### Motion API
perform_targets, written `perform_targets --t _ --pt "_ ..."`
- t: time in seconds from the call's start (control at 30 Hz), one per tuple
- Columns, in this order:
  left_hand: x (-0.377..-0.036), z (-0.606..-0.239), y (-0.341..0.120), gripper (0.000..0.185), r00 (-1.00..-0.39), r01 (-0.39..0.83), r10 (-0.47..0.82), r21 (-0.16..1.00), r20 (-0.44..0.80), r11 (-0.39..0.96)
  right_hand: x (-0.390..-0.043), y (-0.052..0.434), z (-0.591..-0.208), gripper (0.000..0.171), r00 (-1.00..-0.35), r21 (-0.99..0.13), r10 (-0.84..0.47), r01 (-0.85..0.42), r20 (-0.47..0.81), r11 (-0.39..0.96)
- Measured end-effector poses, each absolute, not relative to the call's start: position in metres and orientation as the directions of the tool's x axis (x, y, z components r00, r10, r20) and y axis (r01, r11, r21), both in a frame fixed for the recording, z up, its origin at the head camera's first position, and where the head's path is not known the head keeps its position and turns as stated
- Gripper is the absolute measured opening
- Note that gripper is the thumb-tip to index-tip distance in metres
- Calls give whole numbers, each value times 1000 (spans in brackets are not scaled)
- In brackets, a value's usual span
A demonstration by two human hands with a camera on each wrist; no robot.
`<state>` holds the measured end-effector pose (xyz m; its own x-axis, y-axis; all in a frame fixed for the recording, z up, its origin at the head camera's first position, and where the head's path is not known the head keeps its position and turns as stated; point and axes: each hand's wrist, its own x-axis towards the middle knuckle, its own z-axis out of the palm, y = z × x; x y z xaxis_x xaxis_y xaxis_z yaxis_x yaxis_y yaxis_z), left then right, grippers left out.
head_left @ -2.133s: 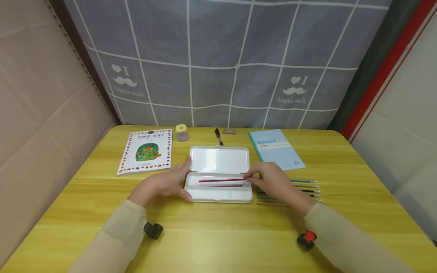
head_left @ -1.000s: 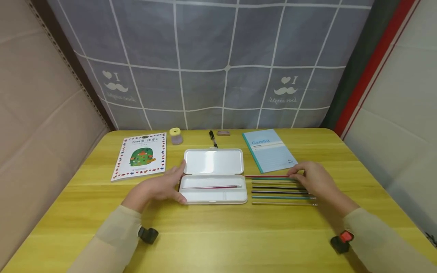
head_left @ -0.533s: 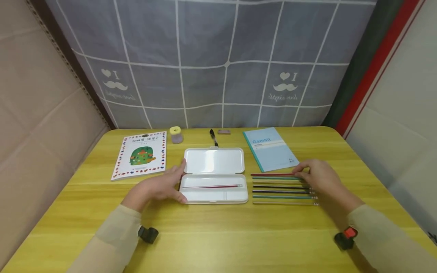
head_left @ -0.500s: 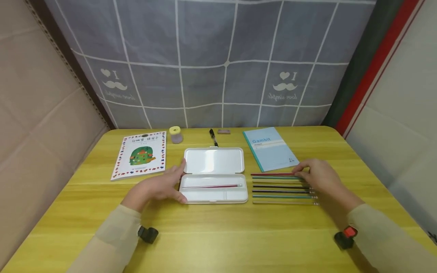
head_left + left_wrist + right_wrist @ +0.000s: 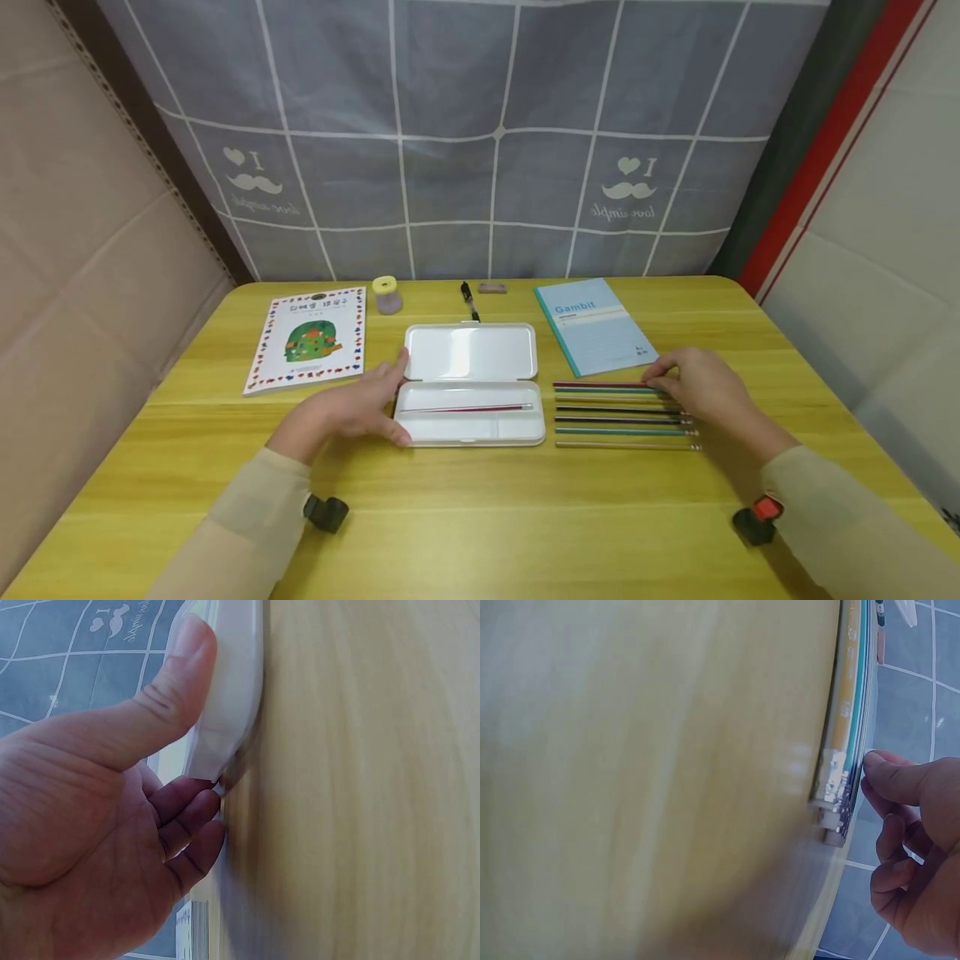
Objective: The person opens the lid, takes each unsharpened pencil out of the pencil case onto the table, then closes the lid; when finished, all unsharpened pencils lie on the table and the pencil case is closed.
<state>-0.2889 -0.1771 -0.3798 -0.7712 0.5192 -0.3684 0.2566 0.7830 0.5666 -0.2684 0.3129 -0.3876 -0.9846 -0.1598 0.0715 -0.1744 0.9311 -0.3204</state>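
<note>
Six pencils (image 5: 622, 414) lie side by side on the surface (image 5: 480, 517), just right of the case (image 5: 471, 412), long axes left to right, metal ends to the right. The right hand (image 5: 701, 392) pinches the red pencil (image 5: 600, 385), farthest in the row, near its right end; this grip is narrow. The left hand (image 5: 352, 408) holds the left end of the open case, thumb on the near edge. One pencil (image 5: 468, 408) lies inside, also left to right.
</note>
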Motion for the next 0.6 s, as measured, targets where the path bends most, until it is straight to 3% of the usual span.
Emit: perform_targets --t 0.33,0.6 --pt "-290 -378 -179 138 -769 262 524 567 -366 781 -268 298 -381 11 -986 -354 -134 -162 101 921" --pt "-290 -380 -178 140 -768 254 522 572 -371 780 -271 266 -380 15 -969 -380 -181 -234 169 895"
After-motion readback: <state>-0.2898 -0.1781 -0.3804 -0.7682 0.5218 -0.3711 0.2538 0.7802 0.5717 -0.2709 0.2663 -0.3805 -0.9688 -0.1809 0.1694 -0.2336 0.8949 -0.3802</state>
